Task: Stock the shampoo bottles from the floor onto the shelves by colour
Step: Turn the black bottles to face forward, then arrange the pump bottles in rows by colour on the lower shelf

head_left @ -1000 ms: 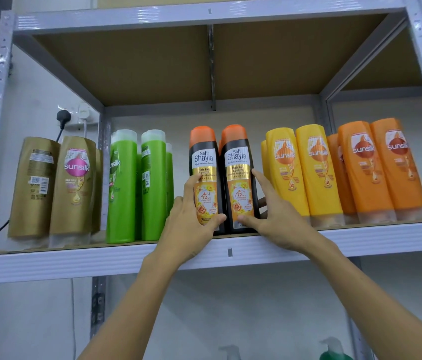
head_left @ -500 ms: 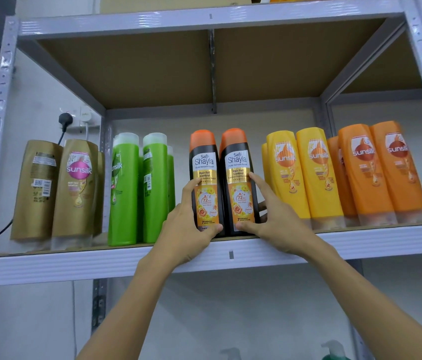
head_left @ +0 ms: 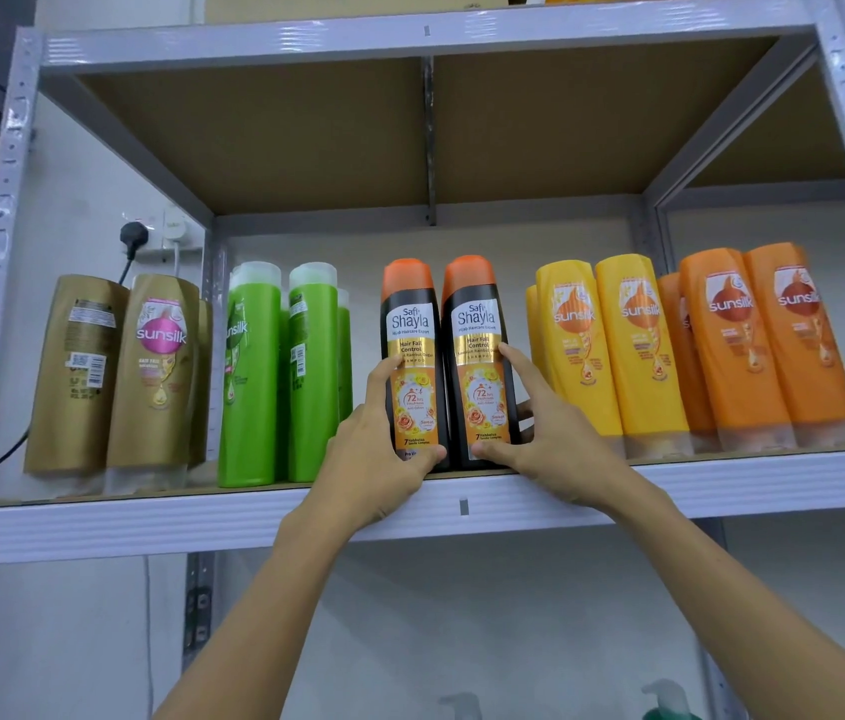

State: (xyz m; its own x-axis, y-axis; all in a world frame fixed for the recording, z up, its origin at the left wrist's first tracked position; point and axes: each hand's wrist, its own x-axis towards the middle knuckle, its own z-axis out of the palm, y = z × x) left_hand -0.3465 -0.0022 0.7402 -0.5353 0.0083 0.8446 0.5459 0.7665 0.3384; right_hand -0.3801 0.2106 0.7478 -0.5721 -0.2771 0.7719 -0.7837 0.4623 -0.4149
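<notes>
Two black Safi Shayla bottles with orange caps stand side by side at the middle of the grey shelf [head_left: 462, 506]. My left hand [head_left: 373, 459] grips the left black bottle [head_left: 410, 356] low down, thumb across its front. My right hand [head_left: 550, 439] grips the right black bottle [head_left: 477, 350], thumb at its base and forefinger up its right side. Both bottles stand upright on the shelf board.
Gold Sunsilk bottles [head_left: 155, 371] stand at the left, green bottles [head_left: 280, 371] beside them, yellow bottles [head_left: 612, 345] and orange bottles [head_left: 758, 340] at the right. A wall plug [head_left: 133, 235] sits behind the gold ones. Pump tops [head_left: 667, 698] show below.
Both hands have stayed on the two black bottles; the bottles have settled a little further back and straighter on the shelf. The view has tilted up slightly.
</notes>
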